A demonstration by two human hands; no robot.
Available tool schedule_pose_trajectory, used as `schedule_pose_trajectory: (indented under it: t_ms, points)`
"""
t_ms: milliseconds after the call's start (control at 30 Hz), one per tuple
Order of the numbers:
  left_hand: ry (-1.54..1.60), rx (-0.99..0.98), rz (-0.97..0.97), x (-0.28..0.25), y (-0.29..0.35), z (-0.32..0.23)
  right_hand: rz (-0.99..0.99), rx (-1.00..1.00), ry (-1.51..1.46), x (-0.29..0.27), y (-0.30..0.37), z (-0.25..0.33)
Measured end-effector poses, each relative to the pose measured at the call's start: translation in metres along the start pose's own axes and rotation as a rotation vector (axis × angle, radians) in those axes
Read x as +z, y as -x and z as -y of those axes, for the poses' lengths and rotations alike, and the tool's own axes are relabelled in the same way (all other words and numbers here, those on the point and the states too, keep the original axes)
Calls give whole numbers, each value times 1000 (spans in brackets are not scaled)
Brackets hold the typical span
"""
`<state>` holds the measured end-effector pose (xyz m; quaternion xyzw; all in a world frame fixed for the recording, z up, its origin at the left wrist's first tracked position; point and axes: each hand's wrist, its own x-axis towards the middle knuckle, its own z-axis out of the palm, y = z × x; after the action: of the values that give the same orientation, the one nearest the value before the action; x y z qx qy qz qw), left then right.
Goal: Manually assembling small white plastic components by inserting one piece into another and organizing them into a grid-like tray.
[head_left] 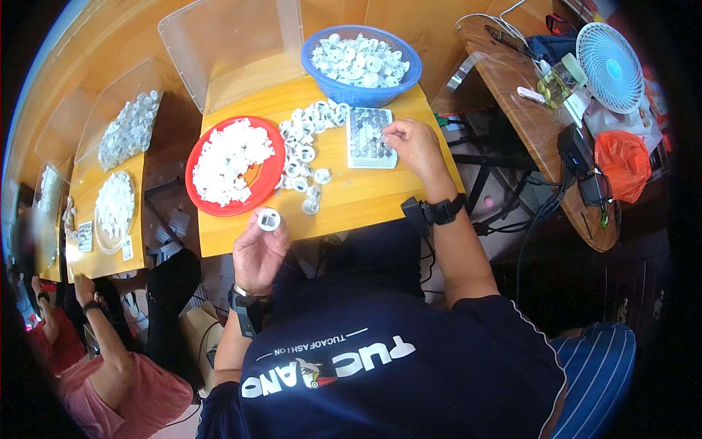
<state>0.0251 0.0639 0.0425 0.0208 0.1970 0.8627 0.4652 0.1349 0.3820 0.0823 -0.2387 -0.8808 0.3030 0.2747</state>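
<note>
My left hand (257, 257), near the table's front edge, grips a small round white plastic part (269, 220) with dark patches in its open face. At the right edge of a white tray (358, 163) my right hand (415, 148) has thumb and fingers pinched together; whatever they hold is too small to make out. Rows of small round grey pieces (363, 143) fill the tray. Loose white round parts (298, 139) lie in a trail left of it. A red plate (196, 194) heaped with white pieces (228, 164) stands farther left.
Behind the tray, a blue basket (360, 94) brims with white parts. A clear plastic bin (238, 55) stands at the back left. To the right, a wooden side table (504, 95) bears a fan (610, 67), a jar and bags. Co-workers sit at another table (139, 219) to the left.
</note>
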Motion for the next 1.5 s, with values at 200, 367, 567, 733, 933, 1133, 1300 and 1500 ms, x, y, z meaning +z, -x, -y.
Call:
schedule_pose_trajectory:
  t_ms: [200,367,567,733,933,1133,1300,1500]
  points:
    - [-26,42,-29,-10,2,-7,158,-36,239,21,-19,19]
    - [81,31,-44,-11,10,-5,64,-99,440,48,-25,-6]
    - [66,37,112,-5,11,-7,33,-149,354,36,-27,3]
    - [74,47,128,4,9,-12,52,38,-259,32,-25,20]
    - [60,43,232,30,12,-16,302,25,-731,39,12,89]
    - [-7,-39,233,54,-2,-7,305,18,-889,49,41,115]
    - [4,-61,383,64,-10,1,237,10,-953,34,53,127]
    - [16,-57,321,68,-9,8,246,-60,-984,31,65,133]
